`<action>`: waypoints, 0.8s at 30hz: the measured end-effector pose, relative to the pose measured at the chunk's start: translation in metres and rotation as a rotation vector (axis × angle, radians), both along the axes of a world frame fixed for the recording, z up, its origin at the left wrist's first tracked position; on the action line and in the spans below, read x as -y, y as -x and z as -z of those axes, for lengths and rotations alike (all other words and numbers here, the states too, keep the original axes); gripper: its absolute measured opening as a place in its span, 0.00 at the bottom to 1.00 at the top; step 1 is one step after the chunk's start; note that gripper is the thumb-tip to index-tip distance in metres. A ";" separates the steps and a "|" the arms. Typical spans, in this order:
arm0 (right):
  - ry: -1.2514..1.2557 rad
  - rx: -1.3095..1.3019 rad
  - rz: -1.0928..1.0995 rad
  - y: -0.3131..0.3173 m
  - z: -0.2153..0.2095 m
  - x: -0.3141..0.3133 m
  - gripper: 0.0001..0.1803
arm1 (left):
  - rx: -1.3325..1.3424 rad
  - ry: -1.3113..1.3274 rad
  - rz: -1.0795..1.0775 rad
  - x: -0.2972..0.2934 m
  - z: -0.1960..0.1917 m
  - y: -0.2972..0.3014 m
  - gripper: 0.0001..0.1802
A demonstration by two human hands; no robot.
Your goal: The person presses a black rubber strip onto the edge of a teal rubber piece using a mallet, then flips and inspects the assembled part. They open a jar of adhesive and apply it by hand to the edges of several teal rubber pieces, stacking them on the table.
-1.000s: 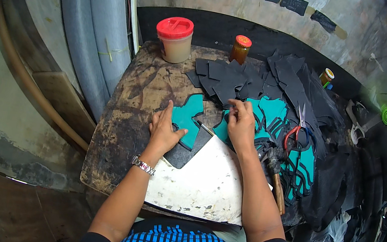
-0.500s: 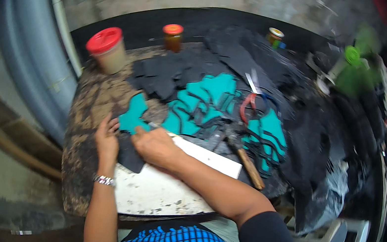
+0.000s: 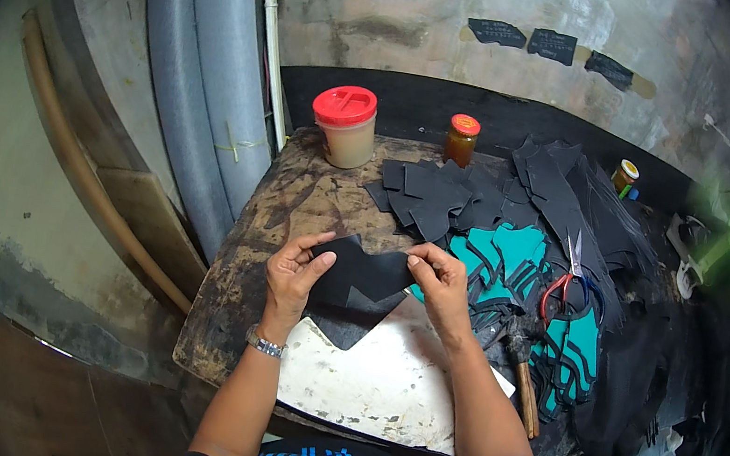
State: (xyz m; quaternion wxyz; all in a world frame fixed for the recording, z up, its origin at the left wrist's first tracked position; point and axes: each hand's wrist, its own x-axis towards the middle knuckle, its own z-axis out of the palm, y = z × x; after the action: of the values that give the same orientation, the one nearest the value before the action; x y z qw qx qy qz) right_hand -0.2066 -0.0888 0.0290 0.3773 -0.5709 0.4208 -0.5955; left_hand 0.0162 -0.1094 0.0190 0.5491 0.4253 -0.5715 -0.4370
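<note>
Head view: the left hand (image 3: 294, 276) and right hand (image 3: 442, 282) each pinch an upper corner of a black cut piece (image 3: 359, 279), held just above the white board (image 3: 379, 386) on the tabletop (image 3: 294, 199). It looks thin, light and floppy; edges are probably the best hold.

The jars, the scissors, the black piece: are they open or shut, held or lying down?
Red-lidded tub: lid on, upright.
Small orange-lidded jar: lid on, upright.
Scissors: blades shut, lying flat.
Hammer: lying flat.
Black piece: held up by both hands.
Left hand: fingers pinching the piece.
Right hand: fingers pinching the piece.
</note>
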 end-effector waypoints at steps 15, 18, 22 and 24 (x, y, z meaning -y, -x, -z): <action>0.695 -0.743 0.176 -0.005 -0.012 -0.005 0.22 | 0.075 0.324 0.061 -0.002 0.002 0.003 0.09; 0.831 -0.822 0.251 -0.010 -0.015 -0.010 0.23 | 0.046 0.375 0.097 -0.005 -0.005 -0.001 0.08; 0.885 -0.879 0.417 -0.014 -0.018 -0.016 0.21 | 0.173 0.350 0.106 -0.017 -0.021 -0.005 0.07; 0.887 -0.899 0.579 -0.019 -0.018 -0.017 0.20 | 0.228 0.271 0.045 -0.024 -0.031 -0.005 0.06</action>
State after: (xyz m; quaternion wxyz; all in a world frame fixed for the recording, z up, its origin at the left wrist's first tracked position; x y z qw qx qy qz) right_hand -0.1879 -0.0714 0.0471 -0.2767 -0.7271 0.3885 -0.4938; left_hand 0.0213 -0.0858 0.0496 0.5231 0.3813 -0.6931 -0.3172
